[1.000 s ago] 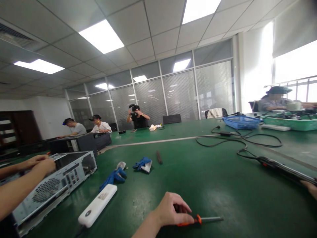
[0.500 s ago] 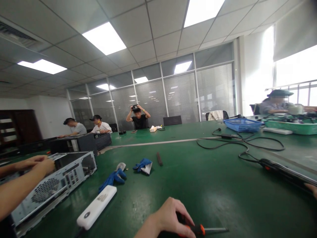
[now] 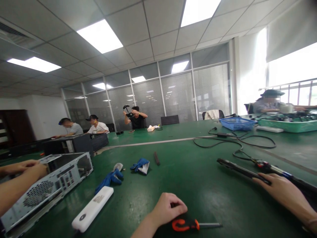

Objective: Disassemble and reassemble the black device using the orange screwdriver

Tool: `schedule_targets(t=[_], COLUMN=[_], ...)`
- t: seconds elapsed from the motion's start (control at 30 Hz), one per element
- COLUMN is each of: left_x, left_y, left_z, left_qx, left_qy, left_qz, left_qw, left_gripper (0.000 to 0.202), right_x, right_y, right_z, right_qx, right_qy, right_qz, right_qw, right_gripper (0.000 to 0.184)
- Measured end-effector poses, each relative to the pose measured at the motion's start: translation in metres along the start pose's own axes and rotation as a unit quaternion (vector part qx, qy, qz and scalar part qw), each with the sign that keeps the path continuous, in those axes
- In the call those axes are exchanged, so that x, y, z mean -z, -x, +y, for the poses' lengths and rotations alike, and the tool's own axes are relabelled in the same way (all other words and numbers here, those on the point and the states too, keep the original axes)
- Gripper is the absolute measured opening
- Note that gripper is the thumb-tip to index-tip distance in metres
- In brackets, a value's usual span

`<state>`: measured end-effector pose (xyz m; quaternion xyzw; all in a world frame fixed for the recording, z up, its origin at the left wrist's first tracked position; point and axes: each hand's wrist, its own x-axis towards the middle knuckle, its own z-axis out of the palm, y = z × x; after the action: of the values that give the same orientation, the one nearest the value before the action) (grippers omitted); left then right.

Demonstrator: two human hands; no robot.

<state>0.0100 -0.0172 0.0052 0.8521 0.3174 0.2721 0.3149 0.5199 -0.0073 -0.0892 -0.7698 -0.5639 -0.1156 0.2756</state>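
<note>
My left hand [image 3: 169,207] rests on the green table [image 3: 213,191] near the front edge, fingers curled into a loose fist. An orange-and-black screwdriver [image 3: 189,224] lies just in front of that hand, its whole handle showing and its shaft pointing right. My right hand [image 3: 282,193] comes in from the right with fingers stretched flat on a long thin black panel [image 3: 235,168]. A black cable [image 3: 235,142] runs up to that panel.
At the left a co-worker's hands [image 3: 23,168] are on an open computer case [image 3: 53,180]. A white power strip [image 3: 92,209], blue gloves [image 3: 110,177] and a blue cloth [image 3: 141,164] lie mid-table. Blue basket [image 3: 236,124] and green tray [image 3: 288,125] far right. Other people sit at the far side.
My left hand has let go of the screwdriver, which now lies beside it. My right hand has come into view and the black panel's end has moved leftward.
</note>
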Motion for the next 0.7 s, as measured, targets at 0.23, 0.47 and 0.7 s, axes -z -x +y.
schedule_targets(t=[0.23,0.47,0.7], left_x=[0.007,0.008,0.012], left_y=[-0.003,-0.006,-0.011], left_z=[-0.009,-0.022,-0.03], left_qx=[0.059,0.082,0.08], left_qy=[-0.01,0.002,0.049], left_qz=[0.077,0.132,0.19], left_qw=[0.995,0.988,0.977], left_gripper=[0.025,0.027,0.027], right_x=[-0.016,-0.007,0.0], right_y=[0.003,0.01,0.019], right_z=[-0.001,-0.015,-0.044], right_qx=[-0.03,-0.021,-0.022], right_qy=[0.056,0.03,0.02], right_qz=[-0.043,-0.009,0.008], right_qw=[0.997,0.999,1.0], right_gripper=[0.066,0.074,0.057])
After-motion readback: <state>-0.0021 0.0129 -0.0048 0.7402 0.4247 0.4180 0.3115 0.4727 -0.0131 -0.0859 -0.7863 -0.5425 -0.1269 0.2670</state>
